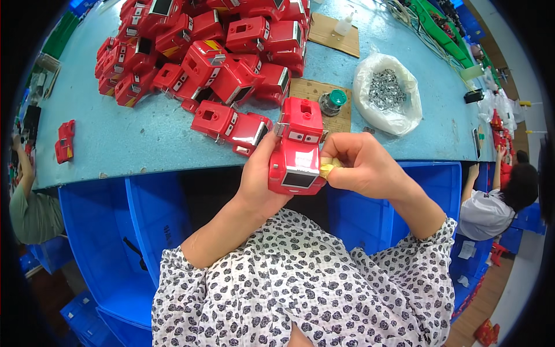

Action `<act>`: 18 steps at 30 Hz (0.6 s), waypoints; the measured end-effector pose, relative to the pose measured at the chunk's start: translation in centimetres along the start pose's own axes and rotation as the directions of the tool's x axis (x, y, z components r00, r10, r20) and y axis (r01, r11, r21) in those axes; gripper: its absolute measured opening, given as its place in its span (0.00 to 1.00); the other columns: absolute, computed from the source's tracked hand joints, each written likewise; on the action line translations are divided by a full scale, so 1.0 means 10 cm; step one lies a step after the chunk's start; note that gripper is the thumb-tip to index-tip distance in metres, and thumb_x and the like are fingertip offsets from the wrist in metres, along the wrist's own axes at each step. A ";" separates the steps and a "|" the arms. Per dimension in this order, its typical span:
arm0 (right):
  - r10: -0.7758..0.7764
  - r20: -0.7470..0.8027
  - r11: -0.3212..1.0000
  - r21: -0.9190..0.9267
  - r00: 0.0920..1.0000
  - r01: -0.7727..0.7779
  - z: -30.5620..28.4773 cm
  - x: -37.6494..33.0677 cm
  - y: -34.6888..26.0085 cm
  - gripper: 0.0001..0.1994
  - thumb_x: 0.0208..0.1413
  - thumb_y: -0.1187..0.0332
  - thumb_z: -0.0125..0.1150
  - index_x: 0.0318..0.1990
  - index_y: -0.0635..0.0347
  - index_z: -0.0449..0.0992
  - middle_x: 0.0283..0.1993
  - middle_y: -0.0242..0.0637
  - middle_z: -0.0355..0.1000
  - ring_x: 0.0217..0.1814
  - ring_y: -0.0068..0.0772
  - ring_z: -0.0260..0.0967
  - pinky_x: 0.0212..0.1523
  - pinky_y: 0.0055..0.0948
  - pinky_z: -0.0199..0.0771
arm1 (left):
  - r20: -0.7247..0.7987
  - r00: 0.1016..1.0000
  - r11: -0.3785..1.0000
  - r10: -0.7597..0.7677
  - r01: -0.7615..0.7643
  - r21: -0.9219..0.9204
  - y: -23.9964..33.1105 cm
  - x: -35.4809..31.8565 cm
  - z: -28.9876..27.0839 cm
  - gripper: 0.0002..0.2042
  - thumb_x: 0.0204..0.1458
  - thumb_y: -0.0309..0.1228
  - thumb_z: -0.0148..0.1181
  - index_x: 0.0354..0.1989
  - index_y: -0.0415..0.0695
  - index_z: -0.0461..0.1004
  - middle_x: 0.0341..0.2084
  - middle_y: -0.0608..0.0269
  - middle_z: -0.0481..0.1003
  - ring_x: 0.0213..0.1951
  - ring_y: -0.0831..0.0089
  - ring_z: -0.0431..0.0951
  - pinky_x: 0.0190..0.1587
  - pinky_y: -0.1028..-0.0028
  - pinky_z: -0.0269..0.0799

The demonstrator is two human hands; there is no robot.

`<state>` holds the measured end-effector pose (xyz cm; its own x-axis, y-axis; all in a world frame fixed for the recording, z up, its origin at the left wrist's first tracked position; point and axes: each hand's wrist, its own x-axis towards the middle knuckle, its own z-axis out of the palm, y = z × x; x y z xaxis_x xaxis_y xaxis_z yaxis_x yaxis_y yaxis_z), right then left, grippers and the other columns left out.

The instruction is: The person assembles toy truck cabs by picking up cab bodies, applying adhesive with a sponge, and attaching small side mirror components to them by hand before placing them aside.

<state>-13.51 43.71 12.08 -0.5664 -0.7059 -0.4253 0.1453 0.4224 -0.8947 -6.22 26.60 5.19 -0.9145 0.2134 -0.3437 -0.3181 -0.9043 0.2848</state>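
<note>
My left hand [258,176] grips a red toy truck cab [298,147] from its left side, holding it upright over the table's front edge. My right hand [361,165] pinches a small yellow piece [327,168] against the cab's right side. A big heap of the same red toy cabs [202,52] lies on the blue table [133,139] just beyond my hands. The nearest loose cab [231,126] rests right behind my left hand.
A clear bag of small metal parts [386,92] sits at the right, with a green-capped jar [334,102] on a cardboard sheet [315,92] and a small white bottle [344,26] farther back. Blue bins [104,243] stand below the table. Other people sit at far left [32,211] and right [497,202].
</note>
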 end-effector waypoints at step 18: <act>-0.507 -0.192 0.816 -0.422 0.840 0.395 0.17 -0.03 0.16 0.06 0.48 0.79 0.58 0.35 0.67 0.73 0.33 0.39 0.70 0.33 0.27 0.66 0.37 0.24 0.67 | 0.002 0.998 0.997 -0.056 0.056 -0.061 0.07 -0.01 -0.05 0.23 0.67 0.44 0.29 0.52 0.41 0.68 0.42 0.53 0.76 0.44 0.64 0.78 0.49 0.62 0.75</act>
<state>-11.71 43.61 10.52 -0.7057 -0.6979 0.1224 -0.4476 0.3052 -0.8405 -6.26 25.75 4.93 -0.8960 0.2642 -0.3569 -0.3526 -0.9119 0.2102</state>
